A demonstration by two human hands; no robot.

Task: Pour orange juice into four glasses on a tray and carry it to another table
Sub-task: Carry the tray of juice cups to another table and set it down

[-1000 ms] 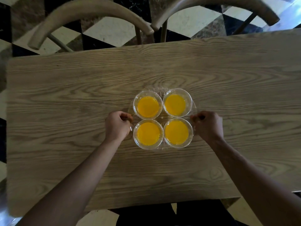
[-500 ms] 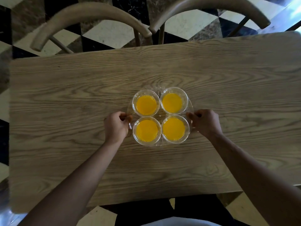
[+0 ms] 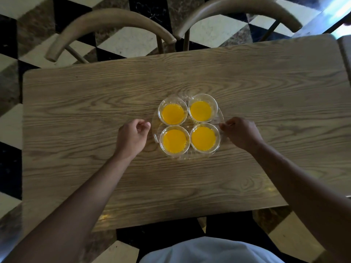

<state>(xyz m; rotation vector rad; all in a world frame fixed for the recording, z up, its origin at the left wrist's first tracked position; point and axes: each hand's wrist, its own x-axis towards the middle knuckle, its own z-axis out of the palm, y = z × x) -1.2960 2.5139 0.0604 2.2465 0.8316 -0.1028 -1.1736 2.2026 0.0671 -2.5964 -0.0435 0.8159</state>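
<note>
A clear round tray (image 3: 155, 138) stands on the wooden table (image 3: 85, 114), a little right of its middle. On it are several clear glasses (image 3: 173, 114) packed in a square, each holding orange juice. My left hand (image 3: 132, 138) lies just left of the tray with its fingers loosely curled; a small gap separates it from the rim and it holds nothing. My right hand (image 3: 241, 132) is at the tray's right rim, with thumb and fingertips pinching the edge.
Two curved wooden chair backs (image 3: 114, 19) (image 3: 237, 5) stand against the table's far edge. A checkered tile floor (image 3: 129, 40) surrounds the table. Another surface's edge (image 3: 345, 48) shows at the far right.
The tray has come to rest on the table. My left hand has let go of the left rim and drawn slightly away. The view has shifted a little to the right.
</note>
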